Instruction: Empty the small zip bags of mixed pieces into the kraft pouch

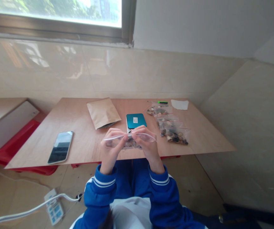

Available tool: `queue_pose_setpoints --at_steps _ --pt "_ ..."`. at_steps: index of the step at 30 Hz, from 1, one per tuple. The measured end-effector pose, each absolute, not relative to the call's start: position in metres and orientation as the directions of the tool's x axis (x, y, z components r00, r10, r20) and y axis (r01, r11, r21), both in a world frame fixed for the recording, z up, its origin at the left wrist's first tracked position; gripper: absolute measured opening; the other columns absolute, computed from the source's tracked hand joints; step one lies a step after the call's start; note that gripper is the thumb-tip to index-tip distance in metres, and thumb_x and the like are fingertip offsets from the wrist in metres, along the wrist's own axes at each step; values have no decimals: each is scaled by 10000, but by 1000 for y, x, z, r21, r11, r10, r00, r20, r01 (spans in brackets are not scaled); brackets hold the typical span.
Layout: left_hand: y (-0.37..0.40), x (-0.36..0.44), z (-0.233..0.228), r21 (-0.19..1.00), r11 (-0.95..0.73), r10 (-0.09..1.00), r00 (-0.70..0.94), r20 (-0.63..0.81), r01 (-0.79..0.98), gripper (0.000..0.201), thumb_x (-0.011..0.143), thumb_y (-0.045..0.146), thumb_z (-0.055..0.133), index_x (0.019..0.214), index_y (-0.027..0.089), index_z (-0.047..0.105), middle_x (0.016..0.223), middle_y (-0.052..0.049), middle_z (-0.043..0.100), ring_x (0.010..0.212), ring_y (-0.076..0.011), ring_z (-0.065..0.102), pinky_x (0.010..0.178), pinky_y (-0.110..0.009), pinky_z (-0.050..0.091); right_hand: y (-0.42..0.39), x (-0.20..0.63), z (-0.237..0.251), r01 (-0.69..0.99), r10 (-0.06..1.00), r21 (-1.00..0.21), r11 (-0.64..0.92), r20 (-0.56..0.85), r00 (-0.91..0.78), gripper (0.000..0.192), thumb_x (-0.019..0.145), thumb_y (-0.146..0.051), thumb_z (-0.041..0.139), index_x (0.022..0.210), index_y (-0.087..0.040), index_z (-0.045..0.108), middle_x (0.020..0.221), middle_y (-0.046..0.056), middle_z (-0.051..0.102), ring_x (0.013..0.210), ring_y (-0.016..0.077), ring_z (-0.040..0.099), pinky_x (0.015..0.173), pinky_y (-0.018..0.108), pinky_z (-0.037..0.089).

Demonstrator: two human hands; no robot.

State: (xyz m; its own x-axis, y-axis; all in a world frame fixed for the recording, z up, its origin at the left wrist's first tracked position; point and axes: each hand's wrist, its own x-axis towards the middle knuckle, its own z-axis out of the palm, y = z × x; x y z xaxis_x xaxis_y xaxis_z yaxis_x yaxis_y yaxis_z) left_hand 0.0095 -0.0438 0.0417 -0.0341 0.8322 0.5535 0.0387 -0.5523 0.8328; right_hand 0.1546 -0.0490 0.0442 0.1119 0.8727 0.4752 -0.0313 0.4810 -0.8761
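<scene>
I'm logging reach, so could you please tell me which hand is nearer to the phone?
Left. The left hand is right of the phone; the right hand is farther right.

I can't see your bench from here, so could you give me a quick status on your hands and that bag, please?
Left hand and right hand both pinching the clear zip bag along its top edge. Bag holds dark bits. Filled bags lie right; nothing in the way.

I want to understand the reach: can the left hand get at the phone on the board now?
Probably not at once: the left hand pinches the clear bag together with the right hand. The path to the phone looks free.
</scene>
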Motion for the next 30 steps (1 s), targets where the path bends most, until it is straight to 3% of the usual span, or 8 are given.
queue_pose_setpoints --at_steps 6,14,16,19,22,26,28,30 --pt "-43 9 39 807 -576 810 -44 585 132 6 811 214 696 806 215 698 806 9 630 833 -128 598 752 -246 483 -50 148 47 -134 917 -907 399 395 53 106 795 -334 725 783 -235 690 830 1 655 790 147 627 718 275 515" --pt "-47 20 34 843 -466 838 -171 518 269 154 824 340 671 804 188 670 803 -17 649 770 -146 624 708 -264 505 -48 141 38 -73 917 -926 369 350 193 166 770 -347 741 719 -209 666 749 0 662 721 150 639 666 269 520" --pt "-44 21 31 899 -386 904 -108 413 210 203 829 385 655 836 184 683 818 -26 668 711 -142 634 645 -253 504 -46 145 34 -59 926 -938 342 325 194 184 767 -368 735 722 -210 654 732 -3 676 703 151 648 663 270 531" --pt "-37 14 24 966 -242 965 124 231 88 293 837 444 625 928 173 693 825 -43 701 688 -157 657 599 -253 506 -44 167 24 10 947 -967 256 253 199 203 740 -392 748 751 -205 670 751 12 706 697 161 664 667 283 548" --pt "-29 -7 14 982 -162 963 234 135 98 366 855 488 574 1009 174 681 858 -65 727 713 -168 666 610 -265 511 -46 221 4 83 939 -988 129 149 311 384 658 -426 797 942 -204 665 778 26 719 671 180 665 636 310 552" --pt "-24 -51 -3 976 -90 996 38 84 200 417 846 533 544 977 163 687 913 -91 735 725 -174 666 651 -283 518 -51 325 -36 261 767 -964 -53 128 629 648 560 -515 819 1063 -176 590 762 45 692 633 202 639 607 345 534" --pt "-24 -77 -12 972 -31 992 -108 58 235 442 816 554 566 963 155 683 931 -98 731 784 -196 673 682 -297 527 -52 371 -55 407 679 -901 -149 206 705 730 562 -571 788 1113 -150 561 842 93 691 692 232 640 652 381 528" --pt "-25 -101 -20 964 9 975 -216 50 265 460 783 559 595 988 154 670 1019 -105 718 865 -220 673 738 -320 535 -51 402 -69 595 595 -758 -268 356 721 798 576 -630 747 1137 -100 542 950 182 672 833 302 629 749 455 505"
